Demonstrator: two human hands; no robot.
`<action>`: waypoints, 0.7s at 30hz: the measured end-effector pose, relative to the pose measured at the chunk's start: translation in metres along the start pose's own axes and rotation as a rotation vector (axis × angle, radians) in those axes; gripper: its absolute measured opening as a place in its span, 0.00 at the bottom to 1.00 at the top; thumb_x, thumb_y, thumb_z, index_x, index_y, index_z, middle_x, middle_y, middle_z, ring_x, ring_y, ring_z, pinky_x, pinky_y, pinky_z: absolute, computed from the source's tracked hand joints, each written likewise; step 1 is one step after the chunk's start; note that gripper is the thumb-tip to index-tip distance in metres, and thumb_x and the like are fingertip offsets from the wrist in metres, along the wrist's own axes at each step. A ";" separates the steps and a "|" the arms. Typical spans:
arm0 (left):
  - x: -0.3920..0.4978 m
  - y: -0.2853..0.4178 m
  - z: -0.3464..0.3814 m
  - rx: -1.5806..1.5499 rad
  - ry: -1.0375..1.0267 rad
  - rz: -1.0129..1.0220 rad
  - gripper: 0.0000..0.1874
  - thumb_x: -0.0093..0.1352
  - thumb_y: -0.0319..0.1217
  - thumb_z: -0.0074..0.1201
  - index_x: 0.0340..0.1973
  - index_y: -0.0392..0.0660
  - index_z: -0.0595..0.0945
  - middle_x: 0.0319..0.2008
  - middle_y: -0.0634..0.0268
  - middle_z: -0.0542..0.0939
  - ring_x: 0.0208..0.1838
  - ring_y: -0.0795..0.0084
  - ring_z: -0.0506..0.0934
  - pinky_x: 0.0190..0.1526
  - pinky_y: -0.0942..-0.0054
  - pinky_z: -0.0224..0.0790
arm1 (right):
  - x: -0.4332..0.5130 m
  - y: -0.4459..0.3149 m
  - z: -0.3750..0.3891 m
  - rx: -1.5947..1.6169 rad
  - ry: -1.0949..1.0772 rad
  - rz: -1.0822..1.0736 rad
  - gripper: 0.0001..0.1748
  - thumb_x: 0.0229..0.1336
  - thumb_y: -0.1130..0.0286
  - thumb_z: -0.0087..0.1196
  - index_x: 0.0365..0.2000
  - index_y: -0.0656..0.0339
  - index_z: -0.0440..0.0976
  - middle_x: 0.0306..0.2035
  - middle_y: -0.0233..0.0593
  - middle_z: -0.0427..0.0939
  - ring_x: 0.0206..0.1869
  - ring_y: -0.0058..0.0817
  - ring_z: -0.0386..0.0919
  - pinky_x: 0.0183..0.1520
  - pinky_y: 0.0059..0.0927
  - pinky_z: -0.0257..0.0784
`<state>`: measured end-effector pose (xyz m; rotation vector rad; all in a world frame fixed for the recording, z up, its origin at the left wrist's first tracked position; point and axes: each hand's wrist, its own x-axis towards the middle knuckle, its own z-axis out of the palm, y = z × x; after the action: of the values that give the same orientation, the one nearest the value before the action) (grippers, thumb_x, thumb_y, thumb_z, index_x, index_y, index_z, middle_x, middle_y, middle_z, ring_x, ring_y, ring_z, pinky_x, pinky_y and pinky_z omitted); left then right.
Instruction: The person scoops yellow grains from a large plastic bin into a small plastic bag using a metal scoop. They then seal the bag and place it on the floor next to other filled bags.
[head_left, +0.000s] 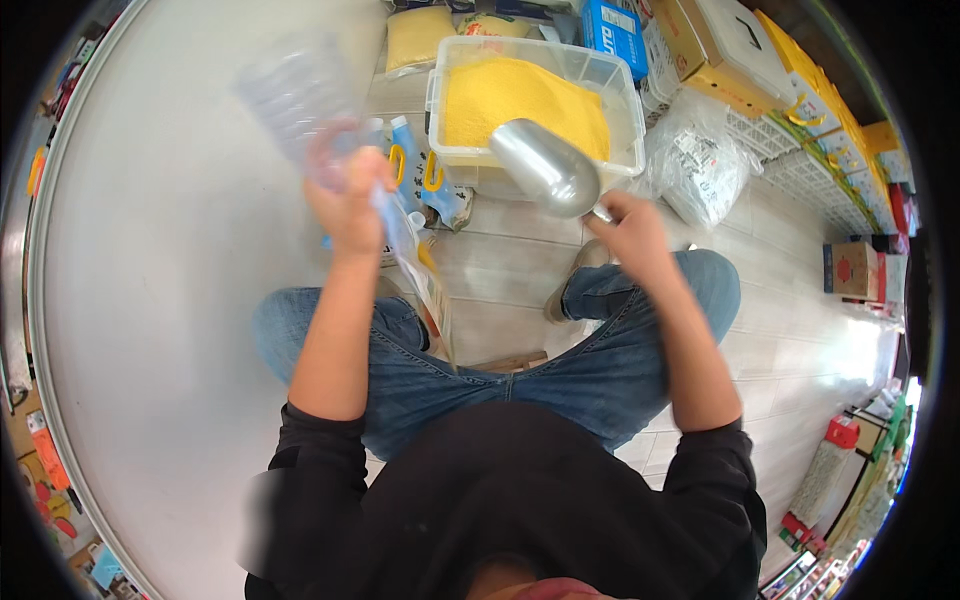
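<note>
My left hand (351, 206) grips a flat, printed plastic pouch (412, 266) that hangs edge-on between my knees. A clear ribbed plastic container (296, 94), blurred by motion, rises from the same hand; it looks like part of a bottle. Exactly how the two meet is hidden by my fingers. In my right hand (634, 236) is the handle of a metal scoop (547, 169). The scoop's tip overlaps the near rim of a clear plastic bin (631, 124), which holds a heap of fine yellow grain (517, 97). Whether the scoop carries any grain cannot be seen.
Blue spouted pouches with yellow handles (446, 199) stand left of the bin. Behind it lie a bag of yellow grain (418, 37) and a blue box (615, 37). To the right are a clear plastic bag (697, 172) and stacked cartons (735, 56). A white panel (165, 262) borders my left.
</note>
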<state>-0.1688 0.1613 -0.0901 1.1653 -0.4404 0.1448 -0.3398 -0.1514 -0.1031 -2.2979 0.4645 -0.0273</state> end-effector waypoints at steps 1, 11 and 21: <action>-0.007 -0.010 0.008 -0.011 0.027 -0.035 0.26 0.73 0.28 0.68 0.64 0.37 0.75 0.35 0.59 0.84 0.30 0.76 0.78 0.32 0.71 0.72 | 0.018 0.000 -0.026 -0.076 0.003 -0.026 0.15 0.61 0.61 0.70 0.39 0.65 0.87 0.28 0.52 0.86 0.34 0.41 0.88 0.40 0.46 0.80; -0.036 -0.062 0.039 0.271 0.073 -0.166 0.27 0.70 0.31 0.75 0.59 0.36 0.78 0.49 0.60 0.83 0.35 0.78 0.80 0.37 0.75 0.74 | 0.185 0.038 -0.041 -1.001 -0.202 -0.071 0.13 0.61 0.65 0.63 0.41 0.60 0.90 0.46 0.51 0.91 0.49 0.51 0.90 0.52 0.49 0.85; -0.047 -0.091 0.049 0.348 0.011 -0.164 0.27 0.66 0.32 0.78 0.55 0.37 0.79 0.37 0.66 0.86 0.36 0.81 0.81 0.39 0.76 0.75 | 0.215 0.069 -0.016 -0.508 -0.230 0.135 0.27 0.57 0.45 0.61 0.38 0.59 0.92 0.43 0.50 0.92 0.49 0.48 0.90 0.53 0.45 0.83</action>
<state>-0.1936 0.0858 -0.1709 1.5362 -0.3145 0.0869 -0.1640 -0.2793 -0.1666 -2.7105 0.5517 0.4662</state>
